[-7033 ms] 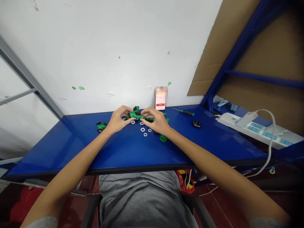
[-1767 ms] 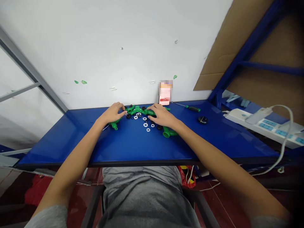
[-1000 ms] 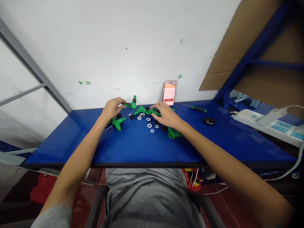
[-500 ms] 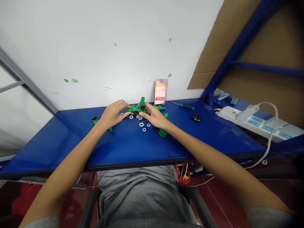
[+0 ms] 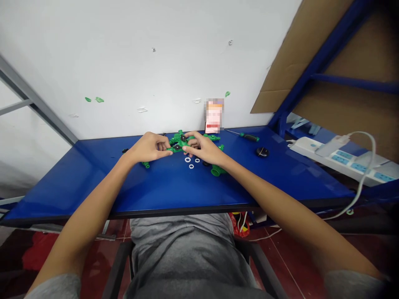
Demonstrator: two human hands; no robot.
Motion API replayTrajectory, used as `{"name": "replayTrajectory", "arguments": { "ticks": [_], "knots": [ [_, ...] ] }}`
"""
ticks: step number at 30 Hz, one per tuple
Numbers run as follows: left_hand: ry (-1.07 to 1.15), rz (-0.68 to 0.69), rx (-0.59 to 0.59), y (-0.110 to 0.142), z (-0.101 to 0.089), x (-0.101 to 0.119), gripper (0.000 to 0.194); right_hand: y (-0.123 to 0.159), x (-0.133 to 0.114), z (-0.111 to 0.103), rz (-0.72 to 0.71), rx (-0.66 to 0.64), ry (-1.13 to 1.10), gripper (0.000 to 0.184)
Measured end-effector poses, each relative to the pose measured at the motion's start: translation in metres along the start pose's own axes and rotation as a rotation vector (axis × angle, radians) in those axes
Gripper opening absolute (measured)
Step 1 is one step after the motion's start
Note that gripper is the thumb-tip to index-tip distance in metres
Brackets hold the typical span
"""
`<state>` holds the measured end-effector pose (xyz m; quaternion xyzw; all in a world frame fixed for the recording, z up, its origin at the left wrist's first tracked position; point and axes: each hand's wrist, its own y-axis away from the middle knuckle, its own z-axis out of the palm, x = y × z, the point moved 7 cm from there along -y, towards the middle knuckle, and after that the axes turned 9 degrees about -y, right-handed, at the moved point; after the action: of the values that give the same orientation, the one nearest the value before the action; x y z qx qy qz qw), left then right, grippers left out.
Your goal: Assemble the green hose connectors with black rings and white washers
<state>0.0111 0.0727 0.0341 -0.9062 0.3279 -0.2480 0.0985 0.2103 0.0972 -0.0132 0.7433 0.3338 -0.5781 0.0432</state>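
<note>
A green plastic hose splitter with black valve knobs (image 5: 181, 143) is held between my two hands, just above the back part of the table. The fingers and thumb of my left hand (image 5: 152, 147) pinch its left end. My right hand (image 5: 202, 148) is closed around its right side, thumb in front. White ring washers (image 5: 187, 160) lie on the table below it. Other green fittings rest close by: one (image 5: 145, 164) partly hidden by my left wrist, one (image 5: 215, 170) beside my right wrist, and another (image 5: 213, 137) behind my right hand.
The blue table (image 5: 174, 187) meets a white wall (image 5: 124, 62) at the back. A phone-like upright object with a blurred screen (image 5: 214, 116) leans there. A screwdriver (image 5: 249, 137) and a small black round item (image 5: 262, 152) lie to the right, near a white power strip (image 5: 330, 155).
The hose splitter has been turned in my hands, so its black knobs now face up towards me. My fingers have shifted along it. The view has tilted slightly.
</note>
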Motion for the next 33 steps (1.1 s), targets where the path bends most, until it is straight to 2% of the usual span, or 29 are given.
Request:
{"name": "replayTrajectory", "arguments": {
  "ticks": [4,7,12,16,18,20,23,25,26,27,30,33],
  "knots": [
    [-0.006,-0.094,-0.290,0.004,0.010,-0.006,0.026,0.001,0.005,0.012,0.001,-0.152,0.125,0.068],
    [-0.069,-0.124,-0.466,0.009,0.020,-0.010,0.026,0.003,0.007,0.019,-0.033,-0.222,0.130,0.066],
    [-0.135,-0.074,-0.581,0.011,0.035,-0.008,0.029,0.001,0.007,0.018,-0.088,-0.255,0.217,0.041],
    [-0.138,-0.063,-0.618,0.012,0.040,-0.002,0.028,-0.003,0.000,-0.003,-0.137,-0.114,0.291,0.029],
    [-0.107,-0.075,-0.606,0.011,0.038,0.000,0.030,-0.003,-0.004,-0.010,-0.146,-0.071,0.321,0.029],
    [-0.095,-0.090,-0.540,0.009,0.032,-0.003,0.034,0.000,-0.008,-0.007,-0.149,-0.088,0.361,0.033],
    [-0.138,-0.106,-0.298,0.001,0.014,-0.020,0.036,0.007,-0.010,0.012,-0.142,-0.193,0.454,0.046],
    [-0.185,-0.112,-0.079,-0.003,0.002,-0.035,0.025,0.011,-0.010,0.026,-0.156,-0.260,0.522,0.061],
    [-0.210,-0.100,-0.017,-0.004,0.001,-0.042,0.019,0.013,-0.009,0.031,-0.171,-0.291,0.555,0.062],
    [-0.228,-0.068,0.004,-0.006,0.004,-0.046,0.018,0.014,-0.008,0.035,-0.185,-0.310,0.580,0.058],
    [-0.313,0.067,-0.058,-0.011,0.024,-0.047,0.025,0.014,-0.006,0.038,-0.208,-0.334,0.612,0.040],
    [-0.427,0.120,-0.083,-0.016,0.039,-0.041,0.025,0.012,-0.007,0.031,-0.189,-0.321,0.569,0.036]
  ]
}}
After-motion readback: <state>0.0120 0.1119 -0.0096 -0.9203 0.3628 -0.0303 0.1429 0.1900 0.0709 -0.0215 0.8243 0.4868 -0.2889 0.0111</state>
